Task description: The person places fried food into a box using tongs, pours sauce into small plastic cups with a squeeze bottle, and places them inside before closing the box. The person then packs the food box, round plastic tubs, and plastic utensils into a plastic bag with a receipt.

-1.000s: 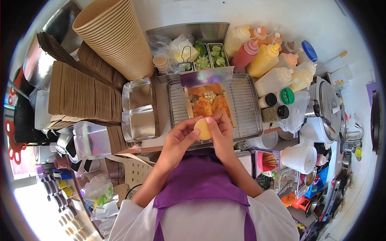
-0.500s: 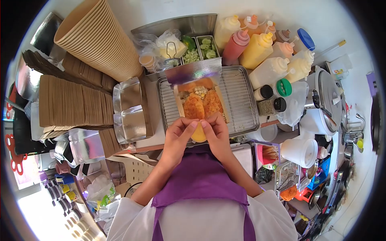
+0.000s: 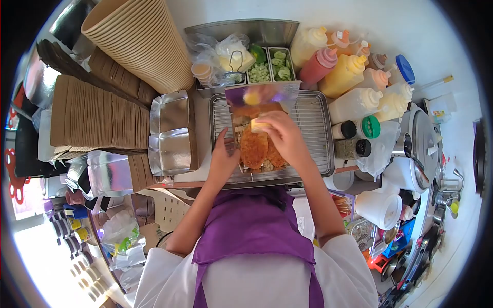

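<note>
A foil-lined takeaway box [image 3: 239,149] stands on a wire rack, its shiny lid [image 3: 287,94] raised at the back. Inside lie pieces of breaded, fried food [image 3: 254,149] with chopped bits around them. My right hand [image 3: 285,134] is over the box, its thumb and fingers pinching a small yellow piece [image 3: 260,124] whose exact kind I cannot make out. The lid mirrors the hand and the yellow piece in a blur. My left hand [image 3: 223,159] is against the box's left side, fingers apart, with nothing visible in it.
Around the wire rack [image 3: 316,131] stand sauce bottles [image 3: 341,77] and seasoning jars [image 3: 346,149] on the right. Metal tubs of chopped greens [image 3: 258,72] sit behind. At left are folded cartons [image 3: 92,113], open foil-lined boxes [image 3: 172,154] and stacked paper tubs [image 3: 141,46].
My hands have parted from a shared pinch at the front of the box. The right has moved up over the food with the yellow piece; the left has gone to the box's left side.
</note>
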{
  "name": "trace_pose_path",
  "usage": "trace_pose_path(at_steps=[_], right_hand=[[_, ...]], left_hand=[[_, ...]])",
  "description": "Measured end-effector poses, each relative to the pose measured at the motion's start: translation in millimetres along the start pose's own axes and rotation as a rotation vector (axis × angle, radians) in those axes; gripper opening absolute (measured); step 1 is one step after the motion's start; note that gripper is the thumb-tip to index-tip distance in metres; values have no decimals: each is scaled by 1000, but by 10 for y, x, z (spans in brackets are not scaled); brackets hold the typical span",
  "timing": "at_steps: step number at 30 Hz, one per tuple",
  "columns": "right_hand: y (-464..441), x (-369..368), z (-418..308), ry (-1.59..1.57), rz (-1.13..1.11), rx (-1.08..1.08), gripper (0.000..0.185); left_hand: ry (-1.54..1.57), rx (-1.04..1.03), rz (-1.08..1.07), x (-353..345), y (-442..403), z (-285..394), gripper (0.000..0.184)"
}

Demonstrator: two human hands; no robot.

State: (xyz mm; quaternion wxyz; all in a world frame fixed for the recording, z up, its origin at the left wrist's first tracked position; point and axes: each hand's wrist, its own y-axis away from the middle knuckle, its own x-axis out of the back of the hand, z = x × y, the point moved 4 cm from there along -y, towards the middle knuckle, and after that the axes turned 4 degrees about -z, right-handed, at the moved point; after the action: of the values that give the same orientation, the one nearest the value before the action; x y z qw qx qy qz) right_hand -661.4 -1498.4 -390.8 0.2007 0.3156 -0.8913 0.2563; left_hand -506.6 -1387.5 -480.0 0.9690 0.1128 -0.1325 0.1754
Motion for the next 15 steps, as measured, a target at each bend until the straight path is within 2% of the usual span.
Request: trace_pose_path(at_steps=[1, 2, 4, 7, 10, 15], right_hand=[[-94, -107, -23, 50, -43, 102, 18], [-134, -249, 47, 22, -95, 76, 19], [-231, -419, 150, 165, -176, 137, 22], [-276, -584, 217, 309, -237, 214, 23], [-294, -667, 230, 340, -256, 248, 21], [-368, -725, 278, 374, -352, 278, 21]], left_hand=[[92, 67, -38, 25, -5, -59, 53], [160, 100, -43, 37, 2, -92, 51], [302, 164, -51, 61, 23, -138, 49], [200, 125, -49, -5, 23, -154, 38], [97, 43, -5, 32, 3, -166, 35], [116, 35, 14, 39, 9, -130, 35]])
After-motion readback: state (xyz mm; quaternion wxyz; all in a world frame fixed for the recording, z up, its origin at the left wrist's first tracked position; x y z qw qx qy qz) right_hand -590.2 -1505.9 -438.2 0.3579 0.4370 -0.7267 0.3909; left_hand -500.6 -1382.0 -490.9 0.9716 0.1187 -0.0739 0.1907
